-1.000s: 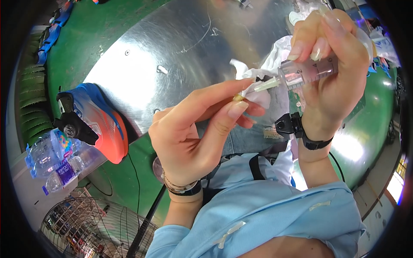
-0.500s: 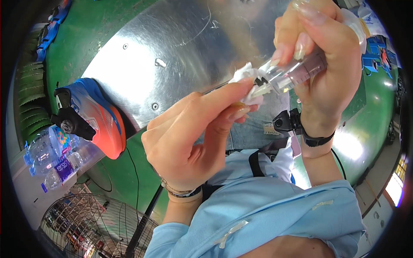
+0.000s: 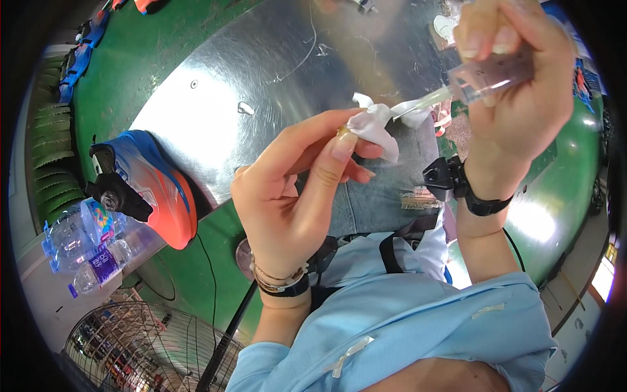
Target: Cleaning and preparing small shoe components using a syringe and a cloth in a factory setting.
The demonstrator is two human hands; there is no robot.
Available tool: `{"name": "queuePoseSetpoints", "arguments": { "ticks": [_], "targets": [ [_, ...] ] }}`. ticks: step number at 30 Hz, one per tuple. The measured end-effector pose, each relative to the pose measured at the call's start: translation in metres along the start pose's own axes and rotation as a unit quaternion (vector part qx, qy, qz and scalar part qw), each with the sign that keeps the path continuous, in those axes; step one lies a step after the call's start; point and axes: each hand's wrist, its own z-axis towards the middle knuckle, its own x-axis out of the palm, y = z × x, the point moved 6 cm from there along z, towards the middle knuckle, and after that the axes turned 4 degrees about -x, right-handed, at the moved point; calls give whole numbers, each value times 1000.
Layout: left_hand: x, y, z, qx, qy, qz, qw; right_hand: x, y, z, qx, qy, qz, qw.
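Observation:
Pinched between the thumb and fingers of my left hand (image 3: pixel 281 189) is a crumpled white tissue (image 3: pixel 381 134), held over the metal tabletop's near edge. My right hand (image 3: pixel 522 111), partly blurred, is wrapped around a clear syringe (image 3: pixel 480 80) with a pale tapered nozzle and a thin tip. That tip points left, close to the tissue; whether it touches is hard to tell. Another bit of white tissue hangs by the nozzle. To the left stands a blue and orange running shoe (image 3: pixel 163 196) with a black device strapped on it.
The shiny metal tabletop (image 3: pixel 274 59) lies beyond my hands. Clear plastic bottles (image 3: pixel 101 264) lie at the left beside the shoe. A wire-cage fan (image 3: pixel 150 340) stands at lower left. More shoes (image 3: pixel 78 65) sit along the far left edge.
My right hand has drawn the syringe away to the right, baring its nozzle and tip from the tissue. My left hand has turned slightly and still pinches the tissue.

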Motion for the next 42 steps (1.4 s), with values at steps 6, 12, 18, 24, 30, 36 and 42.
{"name": "queuePoseSetpoints", "arguments": {
  "ticks": [6,12,18,24,30,36,42],
  "targets": [
    [5,2,-2,-20,25,-51,998,16,-12,-12,-6,114,19,993],
    [8,3,-1,-7,36,-48,998,5,-23,-14,-47,111,62,991],
    [6,-7,-2,-1,50,-22,999,5,-12,-14,-244,192,-117,943],
    [4,-8,-8,12,39,3,999,7,-25,-15,-84,181,64,978],
    [-1,-14,-12,47,59,72,995,27,-18,-21,22,135,56,989],
    [5,-8,-13,17,124,53,991,25,-21,-27,99,92,51,990],
    [4,-11,-12,6,123,58,991,21,-33,-37,231,-23,46,972]
  ]
}}
